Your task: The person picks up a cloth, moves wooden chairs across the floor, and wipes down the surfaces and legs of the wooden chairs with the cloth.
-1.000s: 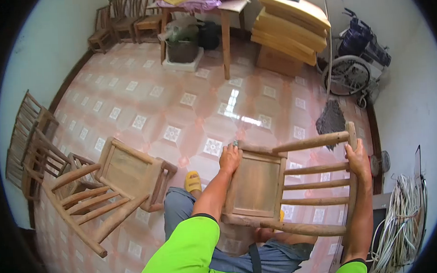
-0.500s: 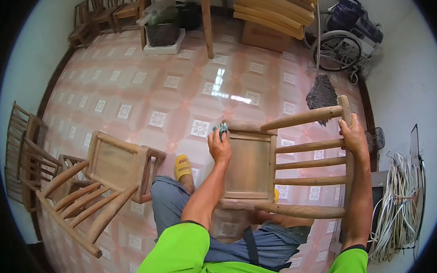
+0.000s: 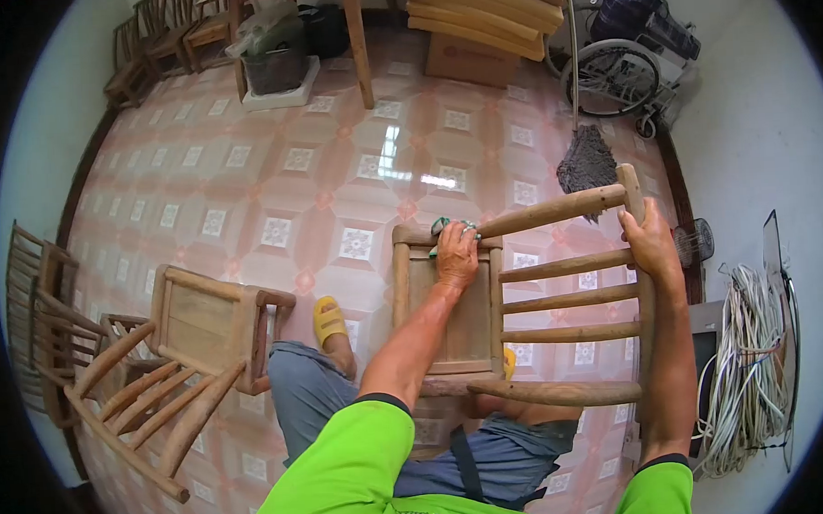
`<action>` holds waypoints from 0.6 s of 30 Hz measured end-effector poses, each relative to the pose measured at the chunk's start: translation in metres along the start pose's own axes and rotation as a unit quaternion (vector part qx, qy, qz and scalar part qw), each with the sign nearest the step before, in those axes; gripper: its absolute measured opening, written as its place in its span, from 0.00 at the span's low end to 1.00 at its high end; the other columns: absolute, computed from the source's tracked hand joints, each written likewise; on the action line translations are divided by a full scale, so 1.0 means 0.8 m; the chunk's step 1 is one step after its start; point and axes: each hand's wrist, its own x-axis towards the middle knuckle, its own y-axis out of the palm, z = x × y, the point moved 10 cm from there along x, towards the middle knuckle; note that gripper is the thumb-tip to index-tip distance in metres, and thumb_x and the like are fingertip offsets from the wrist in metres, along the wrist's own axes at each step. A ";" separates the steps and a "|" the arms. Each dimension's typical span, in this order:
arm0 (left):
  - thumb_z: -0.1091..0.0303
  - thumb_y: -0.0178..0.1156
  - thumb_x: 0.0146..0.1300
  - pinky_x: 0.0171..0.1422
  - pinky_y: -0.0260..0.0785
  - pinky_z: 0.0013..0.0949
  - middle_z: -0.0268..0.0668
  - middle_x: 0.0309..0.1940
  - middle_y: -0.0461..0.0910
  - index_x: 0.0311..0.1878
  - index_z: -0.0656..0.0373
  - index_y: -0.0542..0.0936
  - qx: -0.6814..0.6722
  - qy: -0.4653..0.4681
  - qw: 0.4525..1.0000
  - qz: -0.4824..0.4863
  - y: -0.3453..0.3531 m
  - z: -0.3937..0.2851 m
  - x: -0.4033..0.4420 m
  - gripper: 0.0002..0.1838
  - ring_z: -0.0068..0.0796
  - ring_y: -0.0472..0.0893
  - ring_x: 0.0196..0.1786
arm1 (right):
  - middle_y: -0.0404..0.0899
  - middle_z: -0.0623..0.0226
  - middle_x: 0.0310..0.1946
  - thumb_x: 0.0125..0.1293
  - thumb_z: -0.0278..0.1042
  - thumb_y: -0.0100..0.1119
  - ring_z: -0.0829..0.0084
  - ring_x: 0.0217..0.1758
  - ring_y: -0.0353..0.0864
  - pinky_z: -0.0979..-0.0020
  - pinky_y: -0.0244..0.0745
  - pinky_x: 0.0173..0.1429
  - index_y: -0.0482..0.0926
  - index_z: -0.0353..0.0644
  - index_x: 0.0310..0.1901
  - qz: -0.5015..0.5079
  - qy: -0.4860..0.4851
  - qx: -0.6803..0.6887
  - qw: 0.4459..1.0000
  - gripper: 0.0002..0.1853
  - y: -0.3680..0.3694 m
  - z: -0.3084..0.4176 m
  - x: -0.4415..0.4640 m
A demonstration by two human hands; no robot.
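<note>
Stretching crosswise, the held chair (image 3: 498, 317) points its backrest (image 3: 569, 298) right.

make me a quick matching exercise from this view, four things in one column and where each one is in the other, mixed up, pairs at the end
Things
1. person's right hand
2. stack of thick yellow slabs
3. person's left hand
4. grey shaggy mop head

Places
A. near the wheelchair with dark purple fabric
B. on a small green cloth, at the seat edge of the brown wooden chair
C. gripping that same chair by its back
D. on a brown cardboard box

Pairs: 1-C, 2-D, 3-B, 4-A
</note>
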 end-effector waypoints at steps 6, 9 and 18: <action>0.74 0.60 0.62 0.70 0.67 0.50 0.47 0.59 0.77 0.56 0.56 0.81 0.132 0.048 0.988 0.061 -0.055 0.054 0.031 0.18 0.54 0.75 0.64 | 0.83 0.49 0.31 0.71 0.44 0.60 0.59 0.24 0.83 0.59 0.78 0.22 0.70 0.31 0.60 -0.036 -0.050 -0.037 0.997 0.26 0.001 -0.012 0.011; 0.73 0.58 0.63 0.64 0.70 0.51 0.48 0.52 0.80 0.52 0.55 0.82 0.102 -0.087 0.989 0.068 -0.037 0.075 0.037 0.15 0.54 0.78 0.58 | 0.82 0.48 0.30 0.71 0.43 0.60 0.58 0.25 0.85 0.57 0.78 0.22 0.70 0.31 0.59 -0.024 -0.011 -0.054 0.998 0.25 -0.001 -0.009 0.005; 0.78 0.57 0.65 0.64 0.71 0.47 0.50 0.50 0.79 0.53 0.61 0.79 -0.336 0.000 0.940 -0.061 -0.029 -0.255 0.128 0.14 0.52 0.79 0.56 | 0.83 0.48 0.33 0.71 0.41 0.61 0.58 0.25 0.85 0.59 0.79 0.22 0.71 0.32 0.56 -0.051 -0.067 -0.064 0.994 0.22 0.007 -0.035 0.021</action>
